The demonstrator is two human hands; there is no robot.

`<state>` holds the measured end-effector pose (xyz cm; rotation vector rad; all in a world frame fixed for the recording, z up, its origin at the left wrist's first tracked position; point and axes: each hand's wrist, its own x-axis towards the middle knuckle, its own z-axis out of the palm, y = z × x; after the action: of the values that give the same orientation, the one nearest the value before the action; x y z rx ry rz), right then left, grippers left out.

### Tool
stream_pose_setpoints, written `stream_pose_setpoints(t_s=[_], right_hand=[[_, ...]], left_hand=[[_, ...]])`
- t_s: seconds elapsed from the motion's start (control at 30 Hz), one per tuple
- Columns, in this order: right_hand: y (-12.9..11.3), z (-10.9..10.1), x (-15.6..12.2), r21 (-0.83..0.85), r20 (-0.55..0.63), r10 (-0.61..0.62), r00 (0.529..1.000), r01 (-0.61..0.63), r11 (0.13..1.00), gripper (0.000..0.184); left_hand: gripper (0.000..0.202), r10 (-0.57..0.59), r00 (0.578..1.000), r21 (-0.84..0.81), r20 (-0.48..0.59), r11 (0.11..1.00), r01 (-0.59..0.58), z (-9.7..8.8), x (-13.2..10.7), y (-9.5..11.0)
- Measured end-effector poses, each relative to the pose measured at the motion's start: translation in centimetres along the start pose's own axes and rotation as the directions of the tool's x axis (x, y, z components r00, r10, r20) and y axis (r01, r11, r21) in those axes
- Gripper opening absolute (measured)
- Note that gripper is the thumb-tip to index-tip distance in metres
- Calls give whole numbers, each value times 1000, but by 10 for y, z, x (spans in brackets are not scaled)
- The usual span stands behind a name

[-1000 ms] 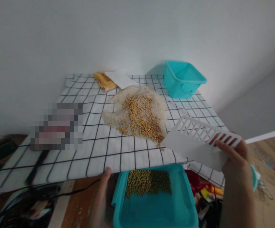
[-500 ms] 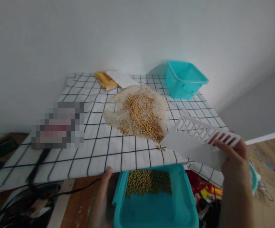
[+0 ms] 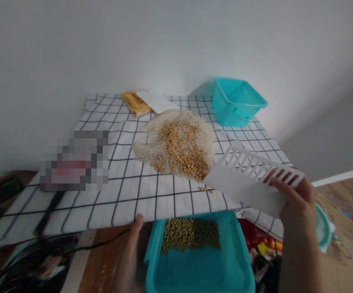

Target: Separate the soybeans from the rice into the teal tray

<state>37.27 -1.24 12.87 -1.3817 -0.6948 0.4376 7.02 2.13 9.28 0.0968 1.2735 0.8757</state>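
Observation:
My right hand [image 3: 298, 195] is closed on the slotted end of a white plastic scoop [image 3: 243, 181]. The scoop is tilted, and its tip reaches the near right edge of a pile of yellow soybeans [image 3: 184, 144] mixed with rice [image 3: 152, 148]. A few loose beans lie beside the tip. Below the table edge, a turquoise bin [image 3: 194, 268] holds soybeans [image 3: 178, 236] across its far end. My left hand [image 3: 130, 252] is beside the bin's left wall, its thumb up against the cloth's front edge. The fingers of that hand are hidden.
A checked cloth [image 3: 118, 203] covers the table. Another turquoise bin [image 3: 239, 106] stands at the back right. A yellow packet [image 3: 136, 103] and a white sheet [image 3: 157, 101] lie at the back. To the left is a blurred-out object [image 3: 75, 162] with a black cable.
My right hand and the white scoop have shifted slightly left, and the scoop's tip has moved along the pile's edge. My left hand and the bins look unmoved.

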Motion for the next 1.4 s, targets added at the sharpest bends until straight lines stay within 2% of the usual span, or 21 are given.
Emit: stream_pose_setpoints(t_s=[0.17, 0.37, 0.57, 0.77, 0.9, 1.07, 1.27, 1.4], right_hand=[[6, 5, 2, -22, 16, -47, 999, 48, 999, 13], [10, 6, 4, -34, -4, -51, 999, 51, 998, 16], [0, 4, -1, 3, -31, -44, 999, 44, 999, 11], [-6, 5, -1, -38, 43, -16, 999, 17, 999, 10], [-5, 4, -1, -24, 85, -17, 996, 19, 1000, 8], [6, 8, 1, -9, 33, -3, 999, 4, 1000, 18], [1, 10, 0, -11, 20, -22, 1000, 22, 1000, 12], [-5, 8, -2, -2, 11, -28, 1000, 28, 1000, 11]], left_hand=[[24, 36, 997, 40, -64, 999, -34, 1, 0, 0], [21, 16, 1000, -36, -25, 999, -17, 0, 4, 1], [17, 51, 998, 15, -47, 999, -51, -3, 2, 0], [32, 20, 1000, 1, 20, 1000, -20, -4, 2, 0], [31, 8, 999, -40, -32, 999, -9, -2, 2, -1], [25, 27, 995, -1, -96, 1000, -27, 4, -1, 1], [31, 20, 999, 6, -31, 1000, -20, 4, -1, 2], [29, 68, 996, 24, -60, 997, -67, 1, -1, 1]])
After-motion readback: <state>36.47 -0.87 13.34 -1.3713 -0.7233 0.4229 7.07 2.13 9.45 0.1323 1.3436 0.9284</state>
